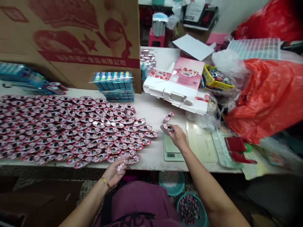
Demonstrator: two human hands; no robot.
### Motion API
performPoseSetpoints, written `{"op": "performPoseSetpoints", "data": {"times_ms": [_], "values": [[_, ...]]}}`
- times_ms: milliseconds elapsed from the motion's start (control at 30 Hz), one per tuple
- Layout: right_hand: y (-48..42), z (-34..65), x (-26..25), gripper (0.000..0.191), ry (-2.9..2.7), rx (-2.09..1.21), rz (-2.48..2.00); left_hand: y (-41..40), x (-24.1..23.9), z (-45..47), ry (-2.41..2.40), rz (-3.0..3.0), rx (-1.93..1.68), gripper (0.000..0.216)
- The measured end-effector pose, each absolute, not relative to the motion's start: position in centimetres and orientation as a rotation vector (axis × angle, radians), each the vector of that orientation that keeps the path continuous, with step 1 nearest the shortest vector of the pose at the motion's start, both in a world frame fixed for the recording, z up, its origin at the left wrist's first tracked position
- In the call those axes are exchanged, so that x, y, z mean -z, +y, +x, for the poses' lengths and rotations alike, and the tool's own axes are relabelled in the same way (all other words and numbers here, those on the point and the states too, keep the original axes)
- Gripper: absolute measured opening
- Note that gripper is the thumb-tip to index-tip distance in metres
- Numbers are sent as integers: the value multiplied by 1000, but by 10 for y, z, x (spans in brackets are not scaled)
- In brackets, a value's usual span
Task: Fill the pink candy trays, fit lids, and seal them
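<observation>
Many small oval boxes (80, 126) with pink-and-red printed tops and a dark round spot in the middle stand packed together across the left of the table. My left hand (115, 171) is at the near edge of these rows, its fingers curled round a few small whitish pieces (121, 167). My right hand (178, 137) grips one oval box (168, 127) above the far left part of a pale green scale (174, 148). Just beyond it, another oval box (169, 116) stands by itself on the white table (151, 110).
A large cardboard carton (71, 41) and wrapped blue packs (113, 85) line the back. Flattened pink-and-white boxes (184, 82), a yellow basket (217, 78) and red plastic bags (267, 97) crowd the right. Two teal tubs (171, 189) sit below the table edge.
</observation>
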State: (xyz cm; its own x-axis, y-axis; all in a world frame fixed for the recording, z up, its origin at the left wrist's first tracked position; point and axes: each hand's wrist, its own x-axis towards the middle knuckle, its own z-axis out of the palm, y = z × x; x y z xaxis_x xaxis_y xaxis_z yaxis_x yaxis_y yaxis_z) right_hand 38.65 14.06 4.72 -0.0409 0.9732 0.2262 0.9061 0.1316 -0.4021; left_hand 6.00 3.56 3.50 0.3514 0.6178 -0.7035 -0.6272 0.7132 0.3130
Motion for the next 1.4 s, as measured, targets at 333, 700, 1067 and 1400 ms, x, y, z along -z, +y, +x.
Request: {"op": "performPoseSetpoints", "data": {"times_ms": [333,700,1067,1400], "values": [[261,305,-46,38,-2338,-252,-1657,18,-34,40,998,-143,-966,37],[222,418,-60,35,-2503,67,-1860,42,-55,81,890,-59,-878,21],[50,371,-60,38,-2223,-92,-1841,55,-60,140,623,-67,-682,26],[-7,272,-60,12,-2581,-374,-1473,23,-25,141,740,-125,-524,14]]}}
